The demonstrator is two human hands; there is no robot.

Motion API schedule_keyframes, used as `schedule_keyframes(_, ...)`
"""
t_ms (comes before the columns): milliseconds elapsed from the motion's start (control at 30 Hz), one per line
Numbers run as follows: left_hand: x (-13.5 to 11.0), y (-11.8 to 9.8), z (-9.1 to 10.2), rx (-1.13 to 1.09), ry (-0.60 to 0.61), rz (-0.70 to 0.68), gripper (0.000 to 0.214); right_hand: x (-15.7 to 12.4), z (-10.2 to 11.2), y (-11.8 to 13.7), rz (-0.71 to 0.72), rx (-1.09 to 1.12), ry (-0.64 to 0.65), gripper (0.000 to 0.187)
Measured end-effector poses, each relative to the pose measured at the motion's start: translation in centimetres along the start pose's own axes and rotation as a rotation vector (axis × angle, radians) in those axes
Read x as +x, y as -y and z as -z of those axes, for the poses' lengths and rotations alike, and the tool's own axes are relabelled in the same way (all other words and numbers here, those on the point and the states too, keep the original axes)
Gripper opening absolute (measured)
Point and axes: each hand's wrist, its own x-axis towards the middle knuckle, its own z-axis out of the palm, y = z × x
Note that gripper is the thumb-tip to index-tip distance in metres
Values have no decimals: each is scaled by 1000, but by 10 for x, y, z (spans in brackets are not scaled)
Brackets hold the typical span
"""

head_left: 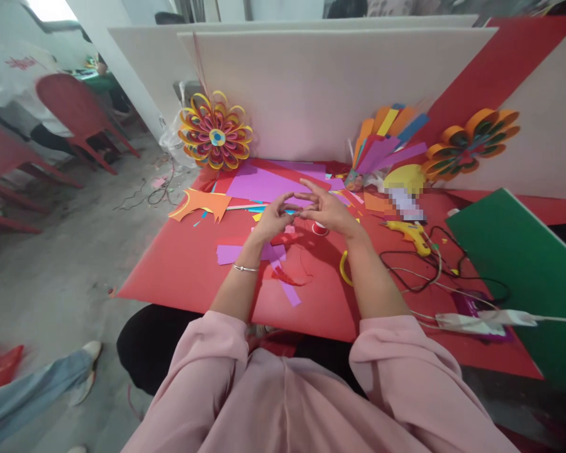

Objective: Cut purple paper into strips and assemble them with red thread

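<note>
Above the middle of the red table, my left hand [278, 217] and my right hand [327, 211] meet at the fingertips. The left thumb and fingers are curled together in a pinch. On the right hand, one finger sticks out while the others close toward the left fingertips. Anything held between them is too fine to make out. Just under the right hand sits a spool of red thread [319, 229], partly covered. Purple paper strips [290, 293] lie below the hands, with a red tassel-like bundle of thread [284, 275] across them. A yellow ring-shaped piece [344, 269] rests by my right forearm.
Paper flowers stand at left [217, 135] and right [474, 145] against white boards [334, 94]. A yellow glue gun [409, 236], tangled cables and a power strip [485, 318] lie right, beside a green board [523, 264]. Cut orange paper [202, 204] is at left.
</note>
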Motion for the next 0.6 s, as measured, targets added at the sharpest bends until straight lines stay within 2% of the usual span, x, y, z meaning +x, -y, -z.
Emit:
schedule_keyframes(67,2,1,1,-33,41,30,57,-1,3,-2,-3,-24,-16,98)
schedule_keyframes(133,2,1,3,-8,27,23,39,-3,5,-5,-7,-49,-35,98)
schedule_keyframes(267,4,-2,8,123,-82,-88,10,-6,8,-13,-20,-83,-105,91)
schedule_keyframes(400,9,-9,15,91,-248,-127,9,-9,10,-22,-41,-109,-177,87)
schedule_keyframes(600,14,-7,16,63,-256,-141,8,-12,13,-25,-37,-87,-221,85)
